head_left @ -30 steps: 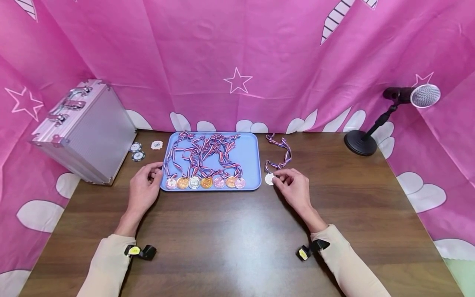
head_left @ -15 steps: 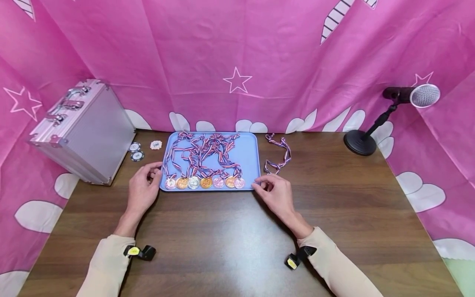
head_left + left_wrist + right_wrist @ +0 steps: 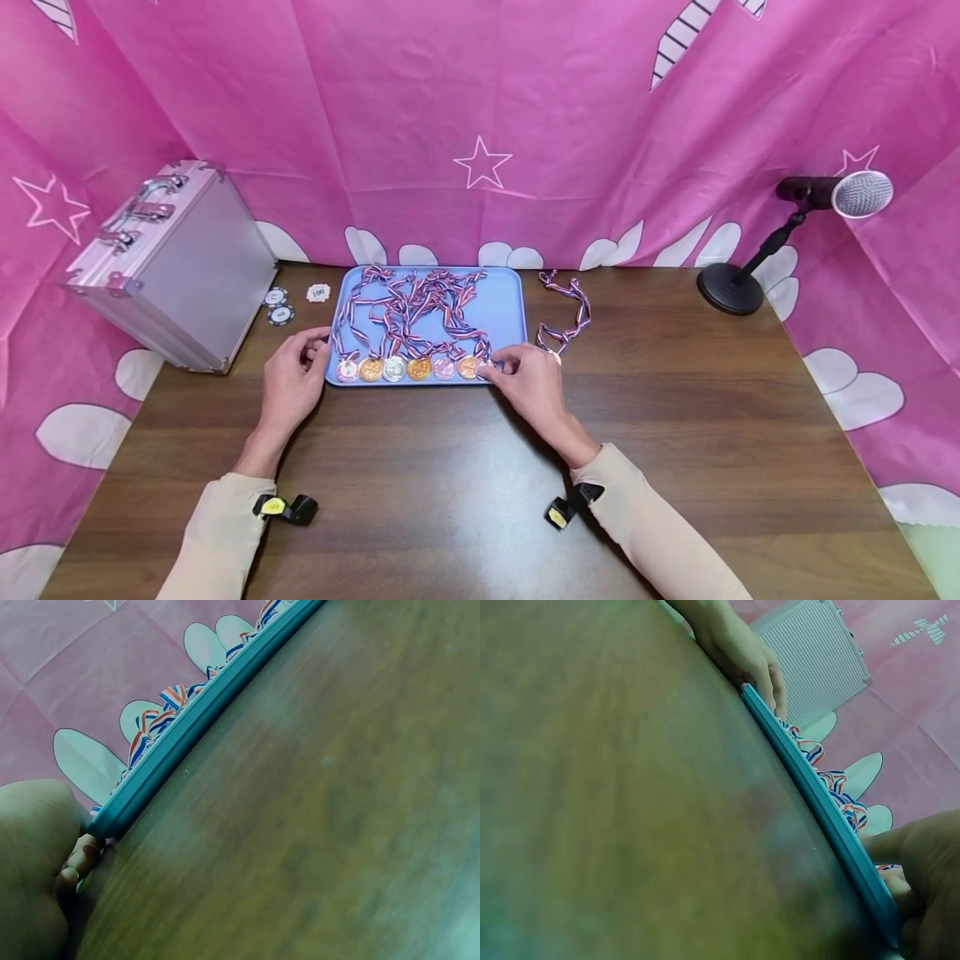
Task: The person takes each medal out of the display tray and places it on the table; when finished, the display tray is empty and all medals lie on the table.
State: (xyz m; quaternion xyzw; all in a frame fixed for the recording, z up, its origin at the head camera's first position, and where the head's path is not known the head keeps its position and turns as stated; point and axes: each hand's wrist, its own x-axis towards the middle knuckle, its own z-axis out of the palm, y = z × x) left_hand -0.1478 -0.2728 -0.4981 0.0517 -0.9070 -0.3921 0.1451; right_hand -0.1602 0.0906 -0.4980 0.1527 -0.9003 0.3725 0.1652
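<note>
A blue tray [image 3: 502,304] holds several gold, silver and pinkish medals in a row along its near side, among them a gold one [image 3: 419,368]. Their red, white and blue ribbons [image 3: 427,304] lie tangled behind them. My left hand [image 3: 291,375] grips the tray's left edge near the front corner. Reaching over the front right corner, my right hand [image 3: 534,385] pinches the medal [image 3: 485,367] at the row's right end with thumb and forefinger, mostly covering it. Outside the tray, a silver medal [image 3: 556,357] with its ribbon [image 3: 579,313] lies on the table, partly behind the right hand.
A silver aluminium case [image 3: 198,275] stands at the back left, with several poker chips [image 3: 318,292] between it and the tray. At the back right is a microphone [image 3: 861,195] on a black desk stand [image 3: 731,289]. A pink curtain [image 3: 405,125] hangs behind the wooden table [image 3: 420,483].
My right hand has let go of the silver medal on the table and moved left across the tray's right edge to the row's end medal. My left hand stays at the tray edge.
</note>
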